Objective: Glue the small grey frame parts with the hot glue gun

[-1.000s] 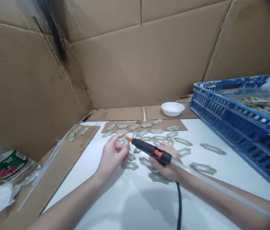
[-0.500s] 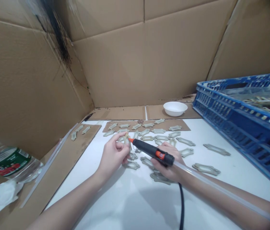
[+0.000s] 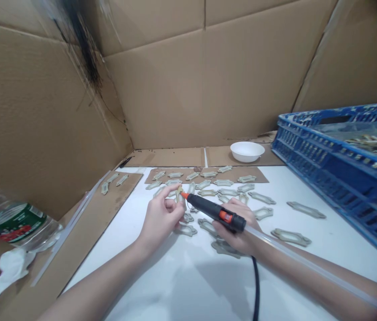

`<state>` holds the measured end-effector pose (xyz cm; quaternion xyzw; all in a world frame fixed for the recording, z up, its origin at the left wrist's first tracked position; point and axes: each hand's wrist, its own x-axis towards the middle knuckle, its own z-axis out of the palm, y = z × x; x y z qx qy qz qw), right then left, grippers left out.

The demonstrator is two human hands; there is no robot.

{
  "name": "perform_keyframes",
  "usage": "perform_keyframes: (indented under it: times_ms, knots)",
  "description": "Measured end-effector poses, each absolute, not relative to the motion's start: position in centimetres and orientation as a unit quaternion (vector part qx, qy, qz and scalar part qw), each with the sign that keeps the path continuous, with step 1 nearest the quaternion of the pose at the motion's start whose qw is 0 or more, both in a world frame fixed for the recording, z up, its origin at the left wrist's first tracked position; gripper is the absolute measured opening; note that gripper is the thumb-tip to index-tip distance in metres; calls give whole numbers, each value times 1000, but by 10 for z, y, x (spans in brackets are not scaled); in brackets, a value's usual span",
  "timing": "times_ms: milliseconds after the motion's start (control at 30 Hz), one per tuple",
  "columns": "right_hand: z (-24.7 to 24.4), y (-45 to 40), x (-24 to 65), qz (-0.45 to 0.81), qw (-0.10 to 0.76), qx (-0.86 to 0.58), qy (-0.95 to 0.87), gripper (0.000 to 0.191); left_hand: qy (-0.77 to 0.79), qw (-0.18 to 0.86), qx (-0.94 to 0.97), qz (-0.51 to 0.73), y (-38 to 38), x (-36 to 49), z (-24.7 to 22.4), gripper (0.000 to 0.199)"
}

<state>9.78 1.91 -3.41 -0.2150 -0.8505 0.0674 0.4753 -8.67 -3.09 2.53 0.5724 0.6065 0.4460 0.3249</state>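
A black hot glue gun (image 3: 205, 207) with an orange nozzle lies in the grip of my right hand (image 3: 237, 225). A clear glue stick (image 3: 295, 252) sticks out of its rear, and a black cord (image 3: 256, 285) hangs down. My left hand (image 3: 161, 211) pinches a small greyish frame-shaped label holder (image 3: 180, 192) between thumb and forefinger, holding it upright. The nozzle tip is at the upper part of this piece; whether it touches I cannot tell. Several similar label holders (image 3: 262, 197) lie spread over the white table (image 3: 148, 285) around both hands.
A blue plastic crate (image 3: 329, 165) with loose pieces inside stands at the right. A white bowl (image 3: 247, 152) rests at the back on cardboard. More holders lie on a cardboard strip (image 3: 258, 174). On the left are a plastic bottle (image 3: 17, 220) and crumpled tissue (image 3: 14, 267).
The whole view has shifted slightly, so everything sits a little further right. Both hands keep their grips, with the nozzle still at the top of the label holder.
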Motion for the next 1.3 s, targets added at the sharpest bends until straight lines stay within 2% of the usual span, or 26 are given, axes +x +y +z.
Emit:
perform_keyframes:
  times_ms: [300, 667, 933, 1133, 1300]
  knots:
    - [-33, 17, 96, 53, 475, -221, -850, 19, 615, 284, 587, 443, -31, -88, 23, 40]
    - [-28, 19, 97, 4, 462, -263, -847, 18, 607, 292, 578, 461, -30, -89, 22, 41]
    - [-29, 21, 97, 27, 452, -268, -851, 21, 563, 277, 526, 573, -27, -92, 27, 40]
    - [-29, 20, 97, 51, 418, -208, -883, 20, 554, 263, 486, 623, -18, -98, 20, 34]
    - [-29, 19, 98, 70, 447, -200, -869, 22, 585, 278, 476, 595, -11, -105, 12, 22]
